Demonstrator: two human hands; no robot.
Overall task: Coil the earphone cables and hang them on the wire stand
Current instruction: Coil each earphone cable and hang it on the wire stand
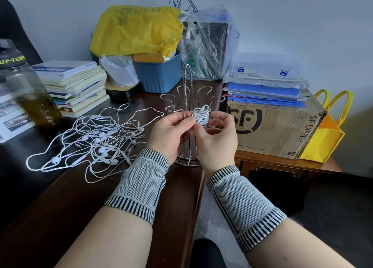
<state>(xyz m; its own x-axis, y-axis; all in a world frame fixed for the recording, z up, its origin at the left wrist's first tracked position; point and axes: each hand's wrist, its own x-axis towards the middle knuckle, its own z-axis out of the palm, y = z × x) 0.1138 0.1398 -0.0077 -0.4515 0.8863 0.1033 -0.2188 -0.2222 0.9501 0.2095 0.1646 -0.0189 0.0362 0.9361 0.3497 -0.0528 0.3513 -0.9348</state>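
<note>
Dark wooden surface (101, 197) carries everything; books, a blue bin and bags are stacked at the far edge, a cardboard box sits on a low table to the right. Wire stand (188, 106) is upright near the right edge of the surface, its hooks bare as far as can be seen: nothing is hung yet.

Loose earphone cables (90, 144) lie in a tangled heap left of the stand, several sets, earbuds mixed among the loops. None of these is coiled.

Left hand (171, 134) and right hand (218, 138) are raised together just in front of the stand. Between them is one coiled bundle (201, 114), wound tight, with an earbud poking out at the top. Left fingers are curled with the thumb pressing the bundle's left side; right fingers are curled around its right and lower side. Both hands hold it.

Progress estimate: first set wound or nearly so, hanging not done. Remaining: hook this bundle, then untangle, coil and hang each set from the heap. Early stage.
</note>
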